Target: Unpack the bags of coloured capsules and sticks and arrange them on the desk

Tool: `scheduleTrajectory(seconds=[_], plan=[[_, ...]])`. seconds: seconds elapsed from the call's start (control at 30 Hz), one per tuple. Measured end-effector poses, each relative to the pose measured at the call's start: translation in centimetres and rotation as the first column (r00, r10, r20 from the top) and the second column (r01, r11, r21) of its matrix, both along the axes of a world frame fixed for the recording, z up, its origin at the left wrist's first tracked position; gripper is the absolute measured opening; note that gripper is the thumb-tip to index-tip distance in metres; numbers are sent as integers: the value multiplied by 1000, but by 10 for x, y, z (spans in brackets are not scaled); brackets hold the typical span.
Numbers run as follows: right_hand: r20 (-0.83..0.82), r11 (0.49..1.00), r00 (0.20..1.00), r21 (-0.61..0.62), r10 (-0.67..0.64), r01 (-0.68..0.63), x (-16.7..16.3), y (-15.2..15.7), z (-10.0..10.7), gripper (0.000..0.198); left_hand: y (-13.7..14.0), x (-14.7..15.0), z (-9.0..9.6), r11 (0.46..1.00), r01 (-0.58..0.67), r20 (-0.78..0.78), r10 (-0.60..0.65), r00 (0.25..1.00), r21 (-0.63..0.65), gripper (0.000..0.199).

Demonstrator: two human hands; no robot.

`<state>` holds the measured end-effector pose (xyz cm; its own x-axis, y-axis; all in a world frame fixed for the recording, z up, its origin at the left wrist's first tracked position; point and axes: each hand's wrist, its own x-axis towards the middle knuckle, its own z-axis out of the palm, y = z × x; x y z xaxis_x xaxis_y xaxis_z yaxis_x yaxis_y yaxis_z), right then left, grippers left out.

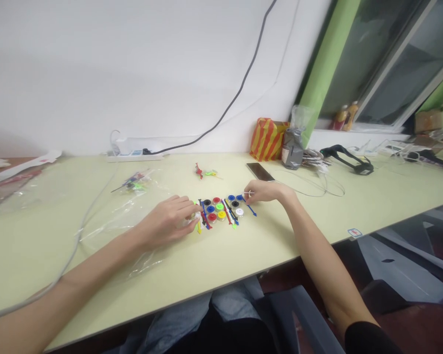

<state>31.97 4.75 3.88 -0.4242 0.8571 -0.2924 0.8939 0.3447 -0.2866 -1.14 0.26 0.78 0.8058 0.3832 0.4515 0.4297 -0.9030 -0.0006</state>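
The round pieces (220, 207) lie in a small group on the table (221, 255), right in front of you; their caps are red, blue, black, green, yellow and white. The coloured arrows (251, 210) lie beside and between them. I take this group as the centre of the clock, with twelve o'clock toward the wall.

Your left hand (172, 216) is at nine o'clock, with bent fingers reaching the edge of the group; something whitish shows by the fingertips, but I cannot tell if you grip it. Your right hand (261, 191) is at two o'clock, its fingers curled at a thin pale piece (249, 193); whether they are closed on it, I cannot tell either.

At eleven o'clock, near the group, there is a small red piece (199, 171) beside a green-yellow one. Between nine and ten, a bundle of parts (135, 183) lies at the clear plastic (145, 263), which passes near your left forearm. Between one and two lies the dark phone (260, 171); farther, at one, stands the striped bag (266, 140). The power strip (135, 158) is at ten, by the wall.
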Motion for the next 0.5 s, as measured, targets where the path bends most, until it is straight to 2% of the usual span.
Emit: scheduleTrajectory(seconds=[0.17,0.3,0.4,0.5], plan=[[0,1000,1000,3,-9,9,0,-1,3,16,-1,0,0,1000,0,3,0,1000,14,18],[2,992,992,24,-125,125,2,-1,3,19,-1,1,1,1000,9,9,-9,1000,18,19],[67,980,979,-40,-192,195,0,-1,0,18,-1,0,1,1000,12,7,-12,1000,16,19],[19,965,972,-118,-232,233,-1,-1,-3,18,-2,1,3,1000,6,16,-6,1000,23,20]])
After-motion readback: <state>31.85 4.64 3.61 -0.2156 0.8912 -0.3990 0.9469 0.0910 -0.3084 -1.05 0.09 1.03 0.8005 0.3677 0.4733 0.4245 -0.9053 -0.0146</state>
